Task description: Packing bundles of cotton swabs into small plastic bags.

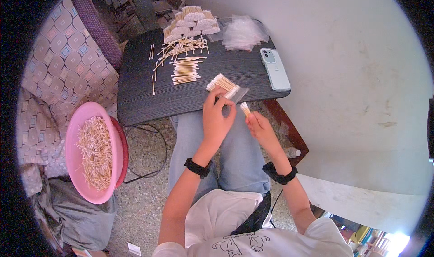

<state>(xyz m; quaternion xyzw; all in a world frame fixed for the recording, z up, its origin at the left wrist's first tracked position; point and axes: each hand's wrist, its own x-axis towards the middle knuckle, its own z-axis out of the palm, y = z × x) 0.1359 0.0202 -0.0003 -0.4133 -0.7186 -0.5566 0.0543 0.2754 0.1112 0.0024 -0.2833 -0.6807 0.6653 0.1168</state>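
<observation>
My left hand [218,119] is at the table's front edge, its fingers curled against a small clear plastic bag [242,94] with a bundle of cotton swabs [224,84] in or on it. Thumb and forefinger form a loop near the bag's edge. To the right, my right hand [261,129] grips a small bunch of cotton swabs [245,108], white tips pointing up and away. Beyond my left hand lies a neat row of cotton swabs [186,70], with a loose, crossed heap of swabs [183,48] behind it.
Packed swab bundles [192,22] are stacked at the back of the black table [149,108], beside a pile of clear bags [244,33]. A pale phone [275,70] lies near the right edge. A pink basin [73,160] full of swabs stands at left; a wall [348,76] rises at right.
</observation>
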